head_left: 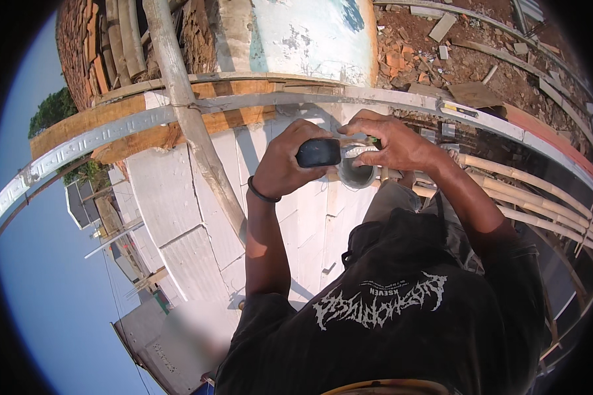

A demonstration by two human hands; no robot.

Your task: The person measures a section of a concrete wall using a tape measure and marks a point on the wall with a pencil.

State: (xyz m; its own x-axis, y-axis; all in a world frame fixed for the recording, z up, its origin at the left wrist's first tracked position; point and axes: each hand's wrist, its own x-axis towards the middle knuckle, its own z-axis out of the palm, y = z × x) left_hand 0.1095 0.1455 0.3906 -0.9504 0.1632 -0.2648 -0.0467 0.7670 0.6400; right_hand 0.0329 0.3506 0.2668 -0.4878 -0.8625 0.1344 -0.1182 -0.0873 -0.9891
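My left hand, with a black band on its wrist, is closed around a small black rounded object. Right beside it, my right hand grips the rim of a small grey round container from above. The two hands almost touch in front of my chest, above a wall of white blocks. What is inside the container is hidden. My black printed shirt fills the lower part of the view.
A bamboo pole slants across the wall at the left. A long pale metal channel and a wooden beam run across behind my hands. Bamboo scaffold poles lie at the right. Rubble and planks cover the ground far below.
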